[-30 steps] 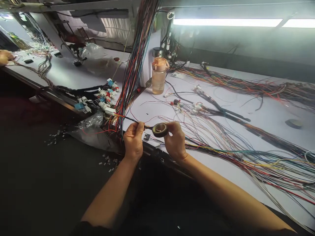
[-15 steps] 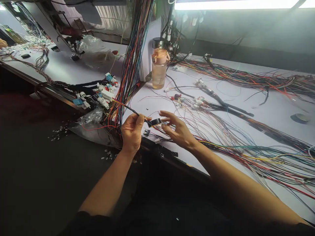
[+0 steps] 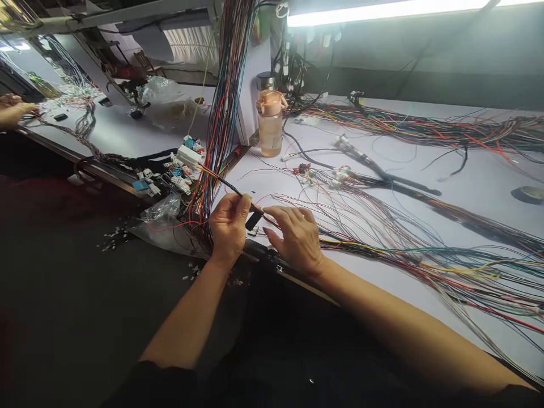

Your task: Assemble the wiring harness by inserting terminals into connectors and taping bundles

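Note:
My left hand (image 3: 228, 226) is closed around a thin wire bundle (image 3: 223, 181), pinching it between thumb and fingers. Black tape covers part of the bundle, and red and yellow wires show where it enters a white connector (image 3: 189, 156) at its far end. Just right of the left fingertips hangs a black tape roll (image 3: 254, 220), seen nearly edge-on. My right hand (image 3: 295, 235) is beside the roll, its fingers reaching over the wires and its thumb apart below them. Whether the right fingertips touch the wires is hard to tell.
A water bottle (image 3: 270, 122) stands by the post, beside a thick hanging wire bundle (image 3: 227, 85). Loose connectors (image 3: 178, 175) and a plastic bag (image 3: 161, 212) lie at the left. Many wires (image 3: 403, 249) spread across the table's right side. Another person's hand (image 3: 15, 110) shows far left.
My right hand has turned palm down, its fingers coming over the wires. The tape roll has swung down and left, closer to my left hand. Another person's hand has come further into view.

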The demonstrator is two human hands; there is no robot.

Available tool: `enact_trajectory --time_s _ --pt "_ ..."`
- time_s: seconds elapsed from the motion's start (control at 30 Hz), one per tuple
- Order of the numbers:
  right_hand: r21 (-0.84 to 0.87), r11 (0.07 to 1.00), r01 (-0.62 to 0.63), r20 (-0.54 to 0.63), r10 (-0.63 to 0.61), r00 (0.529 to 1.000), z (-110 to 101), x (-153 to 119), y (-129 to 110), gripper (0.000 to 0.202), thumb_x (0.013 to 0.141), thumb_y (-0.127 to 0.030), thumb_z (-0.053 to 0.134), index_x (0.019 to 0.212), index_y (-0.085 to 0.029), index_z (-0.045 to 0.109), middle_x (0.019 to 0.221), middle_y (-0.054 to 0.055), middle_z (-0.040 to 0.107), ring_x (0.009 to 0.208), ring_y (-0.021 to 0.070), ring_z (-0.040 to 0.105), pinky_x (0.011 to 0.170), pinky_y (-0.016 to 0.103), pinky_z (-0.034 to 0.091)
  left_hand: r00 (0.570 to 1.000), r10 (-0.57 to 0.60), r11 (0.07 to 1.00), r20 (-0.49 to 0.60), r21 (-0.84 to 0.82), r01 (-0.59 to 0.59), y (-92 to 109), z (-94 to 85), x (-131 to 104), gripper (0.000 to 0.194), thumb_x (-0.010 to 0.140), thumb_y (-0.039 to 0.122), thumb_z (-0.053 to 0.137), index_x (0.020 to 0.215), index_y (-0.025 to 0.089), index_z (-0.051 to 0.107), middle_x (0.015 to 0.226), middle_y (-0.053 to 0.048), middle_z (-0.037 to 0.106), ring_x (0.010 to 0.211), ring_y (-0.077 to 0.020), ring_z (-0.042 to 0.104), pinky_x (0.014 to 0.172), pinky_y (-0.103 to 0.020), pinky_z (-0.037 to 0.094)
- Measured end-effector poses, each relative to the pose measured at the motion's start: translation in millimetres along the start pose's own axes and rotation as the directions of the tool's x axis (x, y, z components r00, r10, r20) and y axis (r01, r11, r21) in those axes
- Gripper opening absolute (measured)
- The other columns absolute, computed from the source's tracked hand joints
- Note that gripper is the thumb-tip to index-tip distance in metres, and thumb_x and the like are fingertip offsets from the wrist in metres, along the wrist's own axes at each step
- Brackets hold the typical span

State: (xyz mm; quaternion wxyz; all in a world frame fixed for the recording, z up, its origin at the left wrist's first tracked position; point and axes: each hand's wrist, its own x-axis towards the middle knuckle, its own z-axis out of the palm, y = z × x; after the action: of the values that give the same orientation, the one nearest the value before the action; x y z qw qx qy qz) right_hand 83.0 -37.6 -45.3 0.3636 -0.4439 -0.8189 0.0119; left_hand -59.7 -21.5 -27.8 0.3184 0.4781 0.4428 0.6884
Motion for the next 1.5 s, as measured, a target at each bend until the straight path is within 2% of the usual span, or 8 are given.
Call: enact_trajectory --time_s 0.2,0.4,0.67,0.83,0.97,1.23,1.37,1.5 --pt "-0.041 0.999 0.027 -0.108 -0.031 0.994 6 16 -10 0.021 0.09 -0.023 0.055 0.11 -0.025 0.06 0.113 0.005 0.066 0.101 0.0213 0.058 0.091 0.038 0.033 0.998 -0.058 0.997 -0.032 -0.046 0.057 2 6.3 -3 0.021 0.076 0.038 0.074 0.074 0.019 0.065 0.067 0.002 0.061 0.062 -0.0085 0.055 0.064 -0.021 0.048" --pt "0.148 0.989 0.008 -0.263 0.031 0.964 7 8 -15 0.012 0.095 -0.027 0.05 0.091 -0.024 0.061 0.104 0.004 0.071 0.094 0.0162 0.065 0.091 0.036 0.037 0.995 -0.074 0.994 -0.073 -0.083 0.068 1 2.5 -4 0.022 0.078 0.038 0.072 0.075 0.018 0.064 0.066 0.002 0.061 0.062 -0.0084 0.056 0.066 -0.022 0.047" --pt "0.471 0.834 -0.288 -0.189 0.414 0.891 8 -2 -15 0.01 0.092 -0.034 0.056 0.092 -0.023 0.057 0.089 0.003 0.072 0.079 0.0163 0.068 0.078 0.032 0.05 0.974 -0.181 0.96 -0.136 -0.239 0.145 -11 1.9 -8 0.026 0.072 0.04 0.077 0.077 0.018 0.065 0.071 0.001 0.064 0.064 -0.0092 0.06 0.071 -0.025 0.051" --pt "0.493 0.835 -0.244 -0.191 0.378 0.906 15 -2 -14 0.006 0.091 -0.028 0.056 0.092 -0.022 0.057 0.085 0.003 0.07 0.077 0.0154 0.067 0.073 0.028 0.052 0.942 -0.334 0.916 0.036 -0.225 0.333 -11 -1.4 -16 0.033 0.068 0.045 0.079 0.082 0.016 0.07 0.075 -0.001 0.068 0.069 -0.0106 0.063 0.073 -0.025 0.051" --pt "0.457 0.86 -0.227 -0.218 0.355 0.909 21 -6 -9 0.007 0.089 -0.028 0.058 0.092 -0.022 0.058 0.083 0.002 0.069 0.076 0.0159 0.066 0.072 0.028 0.051 0.93 -0.368 0.92 0.009 -0.141 0.365 -15 -1.2 -24 0.025 0.07 0.04 0.079 0.075 0.017 0.071 0.071 0.0 0.069 0.062 -0.0096 0.062 0.065 -0.023 0.05" --pt "0.47 0.689 -0.551 0.098 0.58 0.809 16 3 9 0.017 0.086 -0.038 0.056 0.082 -0.022 0.055 0.068 -0.002 0.063 0.061 0.0138 0.056 0.06 0.025 0.043 0.977 -0.212 0.977 0.005 0.002 0.212 -23 -4.7 -20 0.015 0.074 0.035 0.076 0.074 0.02 0.074 0.067 0.001 0.07 0.062 -0.0106 0.062 0.069 -0.025 0.051" --pt "0.516 0.685 -0.514 0.135 0.527 0.839 13 10 19 0.017 0.089 -0.029 0.048 0.104 -0.026 0.055 0.079 -0.002 0.068 0.065 0.0136 0.06 0.063 0.025 0.043 0.974 -0.205 0.979 0.098 0.02 0.204 -15 -7.1 -15 0.016 0.076 0.037 0.074 0.078 0.02 0.075 0.075 -0.001 0.071 0.07 -0.0121 0.064 0.073 -0.026 0.051" --pt "0.341 0.814 -0.469 0.154 0.444 0.883 8 17 30 0.024 0.083 -0.021 0.054 0.105 -0.029 0.058 0.098 -0.001 0.07 0.067 0.0134 0.061 0.064 0.026 0.041 0.961 -0.213 0.977 0.178 0.023 0.213 -9 -7.2 -16 0.017 0.076 0.037 0.074 0.076 0.02 0.073 0.075 -0.001 0.068 0.072 -0.0127 0.062 0.074 -0.026 0.051"
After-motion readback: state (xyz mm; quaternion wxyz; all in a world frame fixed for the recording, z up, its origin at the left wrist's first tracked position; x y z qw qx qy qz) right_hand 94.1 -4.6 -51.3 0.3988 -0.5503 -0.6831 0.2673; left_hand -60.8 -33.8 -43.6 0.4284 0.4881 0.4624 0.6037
